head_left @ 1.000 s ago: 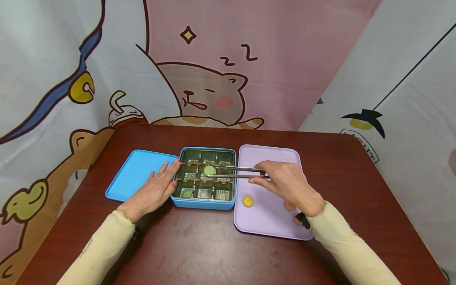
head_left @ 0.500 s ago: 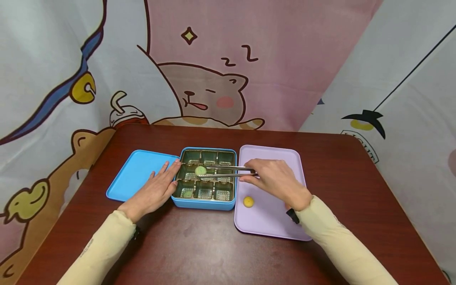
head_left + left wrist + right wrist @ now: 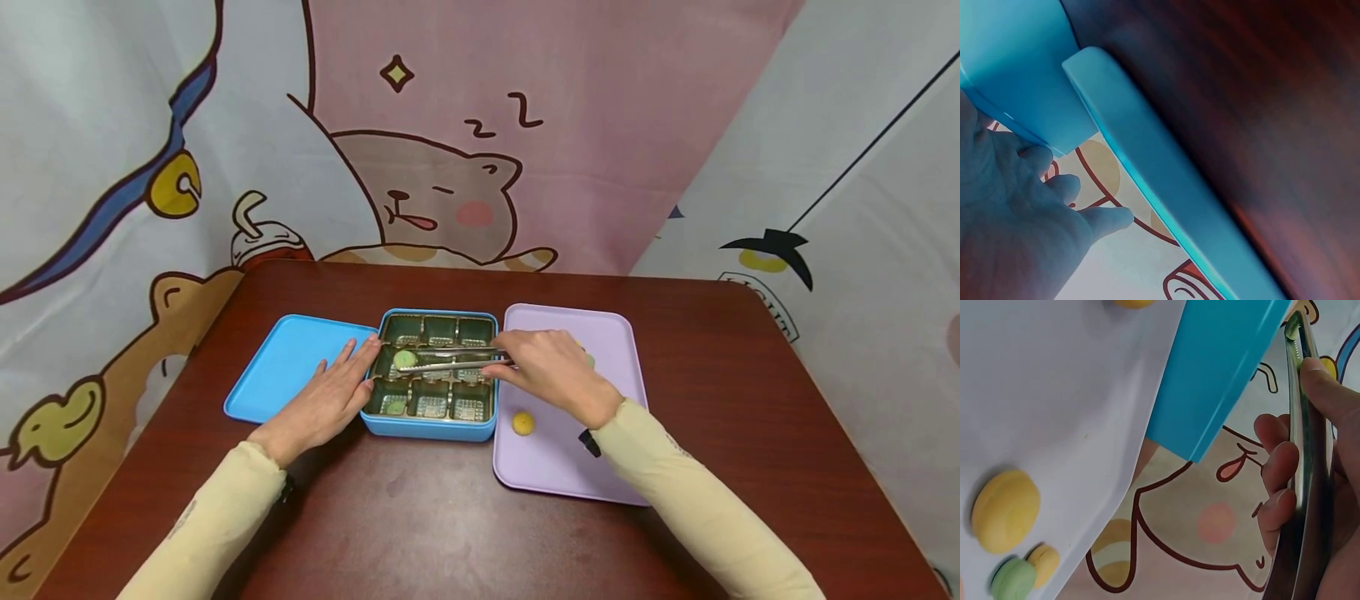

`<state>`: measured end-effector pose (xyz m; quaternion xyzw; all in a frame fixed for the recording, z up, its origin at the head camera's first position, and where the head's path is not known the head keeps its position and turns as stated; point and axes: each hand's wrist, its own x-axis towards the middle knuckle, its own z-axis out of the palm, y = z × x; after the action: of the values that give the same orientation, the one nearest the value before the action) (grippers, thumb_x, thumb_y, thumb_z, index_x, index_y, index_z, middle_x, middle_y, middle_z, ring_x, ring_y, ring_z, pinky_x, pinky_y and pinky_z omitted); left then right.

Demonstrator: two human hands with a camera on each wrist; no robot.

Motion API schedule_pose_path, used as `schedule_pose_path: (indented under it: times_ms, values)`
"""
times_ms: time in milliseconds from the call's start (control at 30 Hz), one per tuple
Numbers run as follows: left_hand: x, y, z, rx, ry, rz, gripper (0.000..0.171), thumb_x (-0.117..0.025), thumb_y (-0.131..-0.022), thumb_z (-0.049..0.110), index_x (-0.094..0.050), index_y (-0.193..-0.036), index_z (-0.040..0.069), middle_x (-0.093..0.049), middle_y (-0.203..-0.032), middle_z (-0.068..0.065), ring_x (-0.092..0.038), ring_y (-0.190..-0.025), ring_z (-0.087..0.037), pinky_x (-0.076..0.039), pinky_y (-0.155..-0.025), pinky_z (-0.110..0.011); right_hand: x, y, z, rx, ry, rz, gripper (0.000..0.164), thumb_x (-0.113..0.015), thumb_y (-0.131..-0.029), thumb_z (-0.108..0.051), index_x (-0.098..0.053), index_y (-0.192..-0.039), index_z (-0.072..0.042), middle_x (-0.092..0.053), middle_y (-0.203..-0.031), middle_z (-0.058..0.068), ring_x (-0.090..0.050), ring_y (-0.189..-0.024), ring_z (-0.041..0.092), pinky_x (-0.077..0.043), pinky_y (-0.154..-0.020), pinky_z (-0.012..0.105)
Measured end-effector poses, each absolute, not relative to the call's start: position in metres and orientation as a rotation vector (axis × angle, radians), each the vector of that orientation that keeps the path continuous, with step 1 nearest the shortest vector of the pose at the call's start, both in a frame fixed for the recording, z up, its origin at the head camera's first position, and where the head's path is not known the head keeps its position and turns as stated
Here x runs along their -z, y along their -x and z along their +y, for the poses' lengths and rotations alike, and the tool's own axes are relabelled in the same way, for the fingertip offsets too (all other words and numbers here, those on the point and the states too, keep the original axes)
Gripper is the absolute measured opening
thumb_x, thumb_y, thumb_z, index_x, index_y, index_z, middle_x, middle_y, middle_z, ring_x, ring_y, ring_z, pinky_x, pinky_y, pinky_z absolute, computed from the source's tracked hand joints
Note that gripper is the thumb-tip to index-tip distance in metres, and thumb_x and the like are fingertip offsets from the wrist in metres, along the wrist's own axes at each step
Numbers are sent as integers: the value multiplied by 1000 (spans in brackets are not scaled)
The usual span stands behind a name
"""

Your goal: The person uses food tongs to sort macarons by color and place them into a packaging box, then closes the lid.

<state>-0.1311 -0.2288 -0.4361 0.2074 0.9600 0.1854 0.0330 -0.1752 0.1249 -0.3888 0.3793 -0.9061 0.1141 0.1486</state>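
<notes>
My right hand [image 3: 558, 371] grips metal tongs [image 3: 453, 364], reaching leftward across a blue box [image 3: 431, 429]. Between the tong tips is a pale green macaron [image 3: 405, 359], over the middle-left compartment. The box holds a dark gold insert divided into several compartments. Another green macaron [image 3: 394, 407] lies in the front-left compartment. My left hand [image 3: 322, 406] has its fingers stretched out, fingertips at the box's left rim. In the right wrist view the thumb and curled fingers press the tongs [image 3: 1300, 462] from both sides.
A flat blue lid [image 3: 281, 362] lies left of the box, partly under my left hand. To the right, a lilac tray [image 3: 540, 471] holds a yellow macaron [image 3: 522, 423]. The right wrist view shows more on it, including a yellow macaron [image 3: 1007, 512] and a green one [image 3: 1015, 580].
My right hand has moved left with the tongs, carrying the green macaron from over the middle compartment to over the middle-left one. My left hand has stayed in place.
</notes>
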Motion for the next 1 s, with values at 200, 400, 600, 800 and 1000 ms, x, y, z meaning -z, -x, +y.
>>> schedule_pose_path:
  times_ms: [200, 400, 600, 800, 1000]
  values:
    - [436, 130, -229, -570, -622, 2953, 62, -39, -113, 32, -18, -167, 8, -15, -173, -10, -12, -157, -41, -17, -115, -75, 391, 178, 115, -304, -1109, -2605, 36, -75, -94, -49, -74, -99, -12, -71, -79, -7, -62, -57, 14, -50, -47, 38]
    - [436, 130, -229, -570, -628, 2962, 62, -40, -113, 31, -19, -166, 7, -16, -172, -11, -13, -157, -42, -17, -115, -75, 391, 179, 110, -279, -1081, -2625, 35, -74, -94, -49, -67, -87, -16, -57, -66, -10, -51, -51, 12, -44, -43, 35]
    - [436, 130, -229, -583, -639, 2956, 61, -39, -113, 31, -19, -166, 7, -15, -173, -11, -13, -157, -42, -16, -115, -75, 390, 180, 107, -248, -1061, -2616, 35, -74, -94, -48, -66, -82, -16, -56, -64, -9, -52, -51, 13, -44, -43, 36]
    - [436, 130, -229, -569, -631, 2958, 61, -38, -114, 32, -19, -166, 7, -15, -173, -10, -13, -157, -41, -16, -115, -75, 391, 179, 103, -228, -1035, -2636, 38, -75, -93, -49, -57, -76, -19, -50, -60, -10, -51, -50, 13, -43, -42, 36]
    - [437, 129, -228, -556, -629, 2967, 62, -38, -114, 33, -19, -167, 8, -15, -173, -9, -13, -157, -41, -17, -115, -76, 390, 177, 101, -192, -1016, -2637, 39, -75, -93, -51, -59, -78, -19, -52, -61, -9, -54, -51, 16, -45, -44, 38]
